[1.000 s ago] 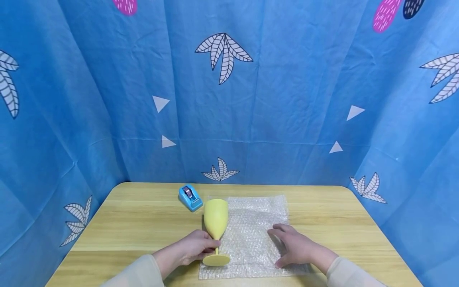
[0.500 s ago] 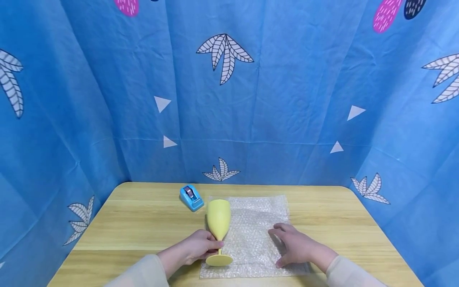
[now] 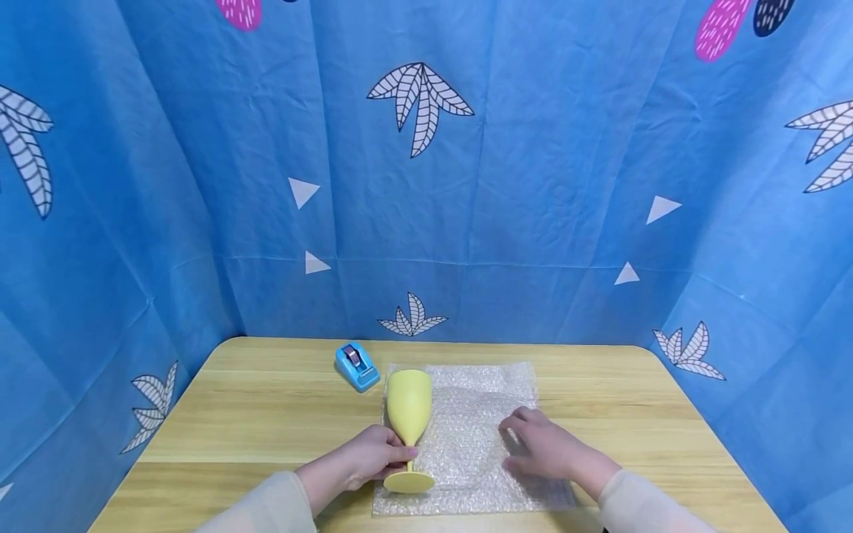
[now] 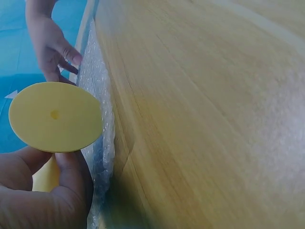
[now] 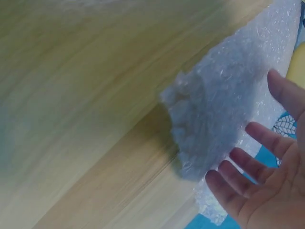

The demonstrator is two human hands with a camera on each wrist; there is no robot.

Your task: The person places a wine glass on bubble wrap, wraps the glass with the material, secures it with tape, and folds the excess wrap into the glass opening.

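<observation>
A yellow goblet (image 3: 409,407) lies over the left side of a bubble wrap sheet (image 3: 466,444), its bowl toward the back and its round foot toward the front. My left hand (image 3: 373,457) pinches its stem; the left wrist view shows the foot (image 4: 55,117) just above the thumb and finger. Over the right part of the sheet is my right hand (image 3: 549,448), holding nothing. Its fingers (image 5: 259,138) are spread and loosely bent in the right wrist view, close to the wrap. Whether they touch it I cannot tell.
A blue tape dispenser (image 3: 357,366) stands behind and left of the goblet on the wooden table (image 3: 266,400). Blue patterned curtains (image 3: 533,185) enclose the table at the back and both sides.
The left hand has shifted the goblet slightly right, farther onto the bubble wrap. My right hand stayed almost still, then lifted or moved a little backward, slightly blurred.
</observation>
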